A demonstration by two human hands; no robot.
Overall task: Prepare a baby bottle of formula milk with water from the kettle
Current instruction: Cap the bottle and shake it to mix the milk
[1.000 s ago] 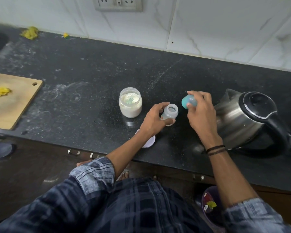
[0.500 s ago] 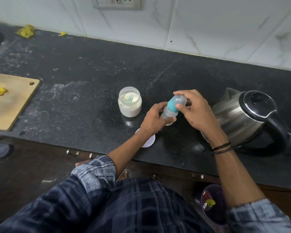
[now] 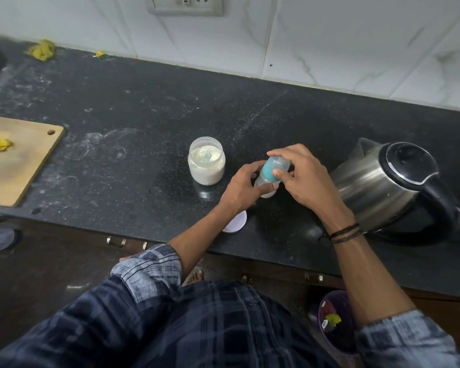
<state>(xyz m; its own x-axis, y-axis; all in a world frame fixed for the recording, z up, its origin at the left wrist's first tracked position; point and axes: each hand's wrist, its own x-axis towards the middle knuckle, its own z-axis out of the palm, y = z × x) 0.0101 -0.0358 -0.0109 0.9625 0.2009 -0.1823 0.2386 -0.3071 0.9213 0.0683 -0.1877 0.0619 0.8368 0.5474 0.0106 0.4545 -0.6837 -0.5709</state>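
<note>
While the left hand point(image 3: 241, 188) gripped the bottle point(image 3: 266, 181) low on the counter point(image 3: 133, 107), the right hand point(image 3: 304, 179) pinched its teal cap point(image 3: 275, 167). Bare counter lay behind them; the jar point(image 3: 206, 161) stood close left, the kettle point(image 3: 391, 181) close right. A white lid point(image 3: 237, 223) near the front edge was half hidden by the left wrist. The bottle's contents were hard to make out behind the fingers.

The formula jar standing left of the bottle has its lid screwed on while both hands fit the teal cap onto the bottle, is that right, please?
Not quite: the formula jar is open, powder and scoop visible, in the head view. Both hands, left hand and right hand, do fit the teal cap onto the bottle.
</note>
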